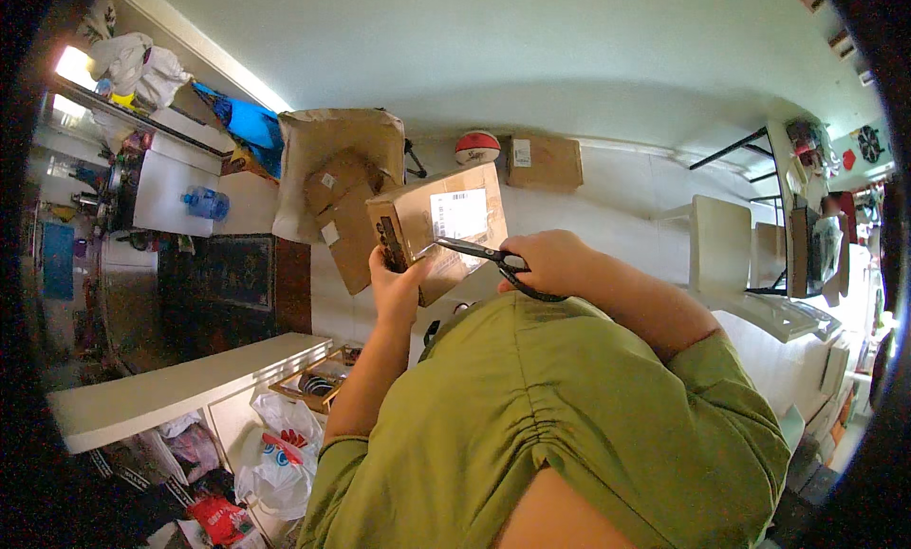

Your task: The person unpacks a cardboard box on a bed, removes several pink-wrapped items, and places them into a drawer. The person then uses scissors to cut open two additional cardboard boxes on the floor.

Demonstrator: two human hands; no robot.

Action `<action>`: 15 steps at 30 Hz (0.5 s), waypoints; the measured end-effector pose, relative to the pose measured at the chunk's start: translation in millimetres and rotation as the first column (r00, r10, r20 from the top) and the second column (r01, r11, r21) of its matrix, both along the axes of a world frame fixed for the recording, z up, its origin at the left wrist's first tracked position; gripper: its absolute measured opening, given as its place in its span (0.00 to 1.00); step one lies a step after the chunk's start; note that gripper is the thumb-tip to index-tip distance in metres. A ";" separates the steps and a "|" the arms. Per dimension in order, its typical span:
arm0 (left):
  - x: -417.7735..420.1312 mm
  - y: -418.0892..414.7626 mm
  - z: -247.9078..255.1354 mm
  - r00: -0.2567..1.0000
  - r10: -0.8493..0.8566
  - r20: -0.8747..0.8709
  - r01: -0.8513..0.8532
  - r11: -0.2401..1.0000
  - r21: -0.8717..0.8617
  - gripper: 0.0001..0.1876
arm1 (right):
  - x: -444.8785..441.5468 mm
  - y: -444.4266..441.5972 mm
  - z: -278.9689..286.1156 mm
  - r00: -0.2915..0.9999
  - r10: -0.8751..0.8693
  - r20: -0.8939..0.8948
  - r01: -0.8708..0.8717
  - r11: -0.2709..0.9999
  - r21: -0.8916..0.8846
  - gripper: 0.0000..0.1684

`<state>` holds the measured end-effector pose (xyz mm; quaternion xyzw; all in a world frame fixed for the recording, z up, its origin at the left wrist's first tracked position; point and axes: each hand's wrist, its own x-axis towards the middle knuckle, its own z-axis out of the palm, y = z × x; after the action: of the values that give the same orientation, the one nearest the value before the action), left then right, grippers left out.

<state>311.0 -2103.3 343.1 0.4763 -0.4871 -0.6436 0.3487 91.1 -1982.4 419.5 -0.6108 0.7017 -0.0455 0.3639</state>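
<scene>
A cardboard box is held up in front of me, tilted, with a white printed label and glossy clear tape on its facing side. My left hand grips the box at its lower left corner, thumb on the near edge. In my right hand is a pair of scissors with black handles. Their blades point left and lie close over the taped face below the label. Whether the tips touch the cardboard I cannot tell. The blades look closed or nearly so.
Behind the held box stands a large open carton with flattened cardboard against it. A basketball and another closed box rest by the wall. To the right is a pale chair; plastic bags lie at lower left.
</scene>
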 end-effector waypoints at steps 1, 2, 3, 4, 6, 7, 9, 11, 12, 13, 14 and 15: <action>-2.8 -1.0 -1.2 0.999 -0.025 0.025 0.025 1.000 -0.016 0.32 | -1.9 0.7 2.4 1.000 -0.006 -0.017 0.006 1.000 0.020 0.34; -4.7 -1.5 -2.5 0.998 -0.049 0.049 0.050 0.998 -0.031 0.32 | -3.4 1.4 4.5 0.999 -0.011 -0.033 0.012 0.999 0.041 0.34; -6.3 -1.7 -4.3 0.997 -0.052 0.057 0.054 0.998 -0.044 0.32 | -4.9 2.7 6.2 0.999 -0.012 -0.037 0.013 0.999 0.040 0.34; -7.2 -2.2 -6.4 0.997 -0.054 0.064 0.057 0.997 -0.056 0.32 | -6.1 4.0 7.7 0.999 -0.012 -0.041 0.014 0.999 0.040 0.34; -9.0 -4.1 -6.4 0.996 -0.065 0.057 0.067 0.996 -0.050 0.32 | -7.2 6.3 9.8 0.999 -0.015 -0.043 0.017 0.999 0.044 0.34; -10.3 -5.8 -3.3 0.996 -0.074 0.044 0.075 0.997 -0.032 0.32 | -7.5 7.1 10.3 0.999 -0.018 -0.041 0.020 0.999 0.049 0.34; -12.4 -6.8 4.3 0.997 -0.079 0.018 0.080 0.997 -0.010 0.32 | -8.1 9.2 11.0 0.999 -0.029 -0.036 0.031 0.999 0.044 0.34; -13.7 -6.8 12.7 0.997 -0.074 -0.005 0.074 0.997 -0.002 0.32 | -8.6 10.8 11.2 0.998 -0.045 -0.031 0.046 0.999 0.026 0.34; -13.6 -7.2 15.3 0.996 -0.087 0.015 0.087 0.996 -0.010 0.32 | -8.6 11.6 11.1 0.998 -0.059 -0.022 0.059 0.998 0.028 0.33; -13.1 -8.1 17.5 0.994 -0.101 0.036 0.101 0.995 -0.018 0.32 | -8.6 11.8 11.0 0.997 -0.072 -0.013 0.073 0.997 0.031 0.32; -12.4 -9.0 18.3 0.992 -0.113 0.056 0.115 0.993 -0.025 0.32 | -8.5 11.7 11.2 0.996 -0.086 -0.005 0.086 0.996 0.034 0.32; -11.8 -9.0 17.0 0.992 -0.111 0.054 0.113 0.992 -0.049 0.33 | -8.6 10.8 14.6 0.996 -0.092 -0.001 0.092 0.994 0.057 0.31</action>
<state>299.3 -2112.3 360.0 0.4554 -0.5384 -0.6369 0.3116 82.5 -1971.7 434.1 -0.5673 0.7298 -0.0427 0.3790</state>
